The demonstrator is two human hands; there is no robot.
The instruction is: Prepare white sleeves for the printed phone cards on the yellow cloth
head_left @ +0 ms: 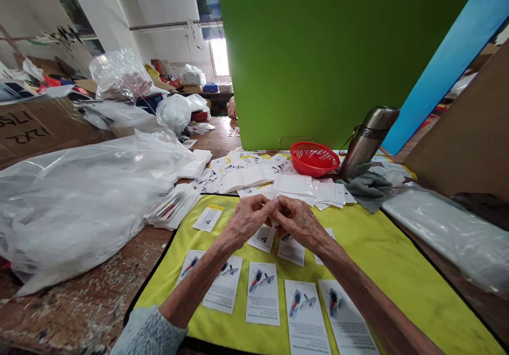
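My left hand [251, 216] and my right hand [297, 218] meet at the fingertips over a yellow cloth [382, 259]. Both are closed in a pinch. A small pale bit shows between them, too hidden to name. Just below lie a small white card with black dots [262, 237] and a printed card [291, 250], partly covered by the fingers. Nearer to me, several printed cards [263, 294] with pictures and text are spread in a row, some of them under my forearms. Another dotted card [208, 218] with a yellow top edge lies to the left.
Past the cloth are heaped white cards and packets [246, 177], a red plastic basket [314, 159], a steel flask [368, 138] and a grey glove [366, 185]. Large plastic bags [87, 196] flank the left; wrapped plastic [449, 233] lies right. A green panel [318, 58] stands behind.
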